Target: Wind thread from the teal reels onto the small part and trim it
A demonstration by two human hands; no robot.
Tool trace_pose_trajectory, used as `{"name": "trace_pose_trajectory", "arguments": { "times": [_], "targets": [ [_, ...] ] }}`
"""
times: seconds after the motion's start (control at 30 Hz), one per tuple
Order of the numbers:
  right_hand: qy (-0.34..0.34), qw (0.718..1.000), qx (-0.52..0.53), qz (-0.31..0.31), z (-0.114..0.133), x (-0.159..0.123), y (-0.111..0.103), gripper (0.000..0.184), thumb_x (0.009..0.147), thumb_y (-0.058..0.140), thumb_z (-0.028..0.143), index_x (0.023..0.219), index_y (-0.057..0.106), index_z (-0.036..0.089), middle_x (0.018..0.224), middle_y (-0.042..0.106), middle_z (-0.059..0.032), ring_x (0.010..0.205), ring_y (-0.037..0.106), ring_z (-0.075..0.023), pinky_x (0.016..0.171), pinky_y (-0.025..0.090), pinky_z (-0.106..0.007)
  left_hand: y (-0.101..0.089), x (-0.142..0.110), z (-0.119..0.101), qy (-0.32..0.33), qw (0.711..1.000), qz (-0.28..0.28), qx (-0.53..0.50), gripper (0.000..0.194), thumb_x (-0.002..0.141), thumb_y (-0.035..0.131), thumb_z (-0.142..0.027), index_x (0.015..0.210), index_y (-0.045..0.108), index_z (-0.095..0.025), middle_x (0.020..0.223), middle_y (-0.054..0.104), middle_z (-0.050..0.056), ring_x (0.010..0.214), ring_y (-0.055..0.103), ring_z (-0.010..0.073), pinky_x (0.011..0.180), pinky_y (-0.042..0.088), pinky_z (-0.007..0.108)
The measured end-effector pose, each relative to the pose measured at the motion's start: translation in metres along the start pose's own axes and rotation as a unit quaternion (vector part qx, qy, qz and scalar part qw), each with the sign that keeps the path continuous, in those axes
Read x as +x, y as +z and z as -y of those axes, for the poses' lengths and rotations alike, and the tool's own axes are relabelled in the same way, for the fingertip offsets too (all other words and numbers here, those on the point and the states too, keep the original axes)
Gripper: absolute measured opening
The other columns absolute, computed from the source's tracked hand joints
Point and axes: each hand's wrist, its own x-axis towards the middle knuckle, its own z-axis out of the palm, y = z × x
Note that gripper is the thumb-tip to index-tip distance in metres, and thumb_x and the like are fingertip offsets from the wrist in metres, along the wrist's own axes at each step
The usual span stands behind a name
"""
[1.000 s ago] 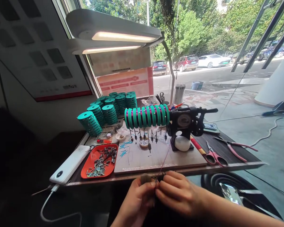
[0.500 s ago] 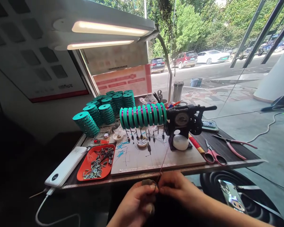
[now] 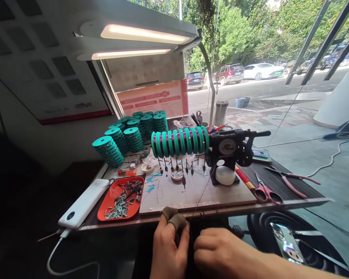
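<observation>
A thin reddish line (image 3: 203, 192) runs down from the black winding device (image 3: 225, 145) past the table edge to my hands. My left hand (image 3: 171, 242) is closed, thumb and forefinger pinched at the line's lower end; olive-grey covers (image 3: 177, 221) sit on its fingertips. My right hand (image 3: 218, 248) is beside it, fingers curled in; whatever they hold is hidden. Beyond, a row of green foam spools (image 3: 180, 140) wound with magenta line sits level on the device, with several small dark weights (image 3: 184, 181) hanging below.
A red tray (image 3: 100, 209) of small metal parts stands left, beside a white power bank (image 3: 81, 205). A small bowl of beads (image 3: 177, 175) is on the board (image 3: 168, 201). Scissors (image 3: 267, 193) and pliers (image 3: 291, 182) lie right. Stacked green spools (image 3: 107, 149) stand behind; a phone (image 3: 287, 244) lies below right.
My hands have moved slightly apart. The left has turned more upright, its covered fingertips now raised near the table edge; the right has moved lower and curled. The view has shifted a little.
</observation>
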Motion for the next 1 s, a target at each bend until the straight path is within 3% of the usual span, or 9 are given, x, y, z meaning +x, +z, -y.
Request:
{"name": "trace_pose_trajectory", "arguments": {
  "times": [0.1,0.2,0.4,0.57,0.73,0.8,0.87,0.93,1.0],
  "targets": [
    [0.075,0.98,0.183,0.035,0.002,0.031,-0.037,0.014,0.073,0.054,0.002,0.066,0.059,0.012,0.067,0.06,-0.0017,0.062,0.052,-0.0112,0.057,0.039,-0.018,0.009,-0.006,0.014,0.085,0.992,-0.093,0.028,0.013,0.073,0.051,-0.019,0.075,0.062,-0.014,0.082,0.059,0.01,0.079,0.058,0.0233,0.071,0.046,0.032],
    [0.204,0.906,0.37,0.037,-0.006,0.065,-0.054,0.016,0.07,0.054,-0.001,0.063,0.06,0.012,0.055,0.052,0.0042,0.053,0.048,-0.0076,0.054,0.038,-0.017,0.017,-0.007,0.028,0.162,0.961,-0.205,0.091,0.018,0.076,0.049,-0.011,0.087,0.062,-0.012,0.087,0.059,0.011,0.083,0.06,0.0217,0.073,0.047,0.029],
    [0.319,0.84,0.436,0.054,-0.033,0.113,-0.05,0.014,0.072,0.054,0.007,0.059,0.055,0.012,0.05,0.052,0.0047,0.034,0.029,-0.0035,0.033,0.024,-0.016,0.017,0.0,0.039,0.26,0.884,-0.302,0.246,0.015,0.074,0.057,-0.006,0.088,0.059,-0.011,0.093,0.053,0.014,0.09,0.057,0.0235,0.077,0.048,0.032],
    [0.359,0.837,0.41,0.05,-0.039,0.126,-0.047,0.015,0.074,0.051,0.007,0.06,0.054,0.011,0.056,0.057,0.0012,0.032,0.025,-0.0024,0.031,0.019,-0.017,0.007,0.005,0.039,0.305,0.858,-0.295,0.289,0.014,0.073,0.058,-0.006,0.086,0.06,-0.011,0.093,0.058,0.016,0.084,0.058,0.0242,0.071,0.049,0.033],
    [0.325,0.89,0.318,0.039,-0.034,0.122,-0.046,0.012,0.076,0.054,0.009,0.065,0.06,0.009,0.059,0.06,-0.0011,0.036,0.035,-0.0039,0.038,0.032,-0.018,-0.003,0.009,0.03,0.36,0.867,-0.244,0.243,0.016,0.073,0.056,-0.001,0.084,0.062,-0.011,0.08,0.066,0.013,0.074,0.059,0.021,0.069,0.047,0.03],
    [0.288,0.923,0.253,0.023,-0.033,0.107,-0.049,0.009,0.076,0.056,0.012,0.072,0.064,0.01,0.066,0.064,-0.0039,0.049,0.049,-0.009,0.05,0.039,-0.021,-0.005,0.008,0.023,0.273,0.93,-0.198,0.143,0.012,0.075,0.054,-0.006,0.08,0.063,-0.013,0.074,0.065,0.009,0.071,0.06,0.0193,0.066,0.046,0.028],
    [0.244,0.952,0.184,0.014,-0.031,0.085,-0.052,0.01,0.075,0.059,0.013,0.083,0.066,0.013,0.078,0.067,-0.0068,0.069,0.058,-0.0158,0.065,0.041,-0.025,-0.006,0.007,0.015,0.09,0.99,-0.106,-0.038,0.009,0.079,0.053,-0.016,0.075,0.061,-0.015,0.069,0.062,0.006,0.066,0.057,0.0168,0.061,0.044,0.026],
    [0.198,0.971,0.132,0.032,-0.03,0.062,-0.053,0.015,0.074,0.06,0.01,0.087,0.066,0.015,0.085,0.068,-0.0079,0.077,0.059,-0.0184,0.069,0.04,-0.026,-0.006,0.007,0.008,-0.091,0.972,-0.013,-0.216,0.011,0.077,0.057,-0.024,0.072,0.06,-0.015,0.065,0.057,0.002,0.061,0.052,0.0136,0.055,0.04,0.023],
    [0.158,0.98,0.104,0.061,-0.03,0.043,-0.051,0.014,0.077,0.057,0.007,0.082,0.067,0.016,0.083,0.068,-0.0066,0.072,0.061,-0.0163,0.064,0.041,-0.023,-0.006,0.007,0.004,-0.182,0.929,0.03,-0.321,0.011,0.072,0.062,-0.025,0.069,0.059,-0.015,0.06,0.052,-0.002,0.055,0.042,0.0097,0.049,0.032,0.02]
  ]
}}
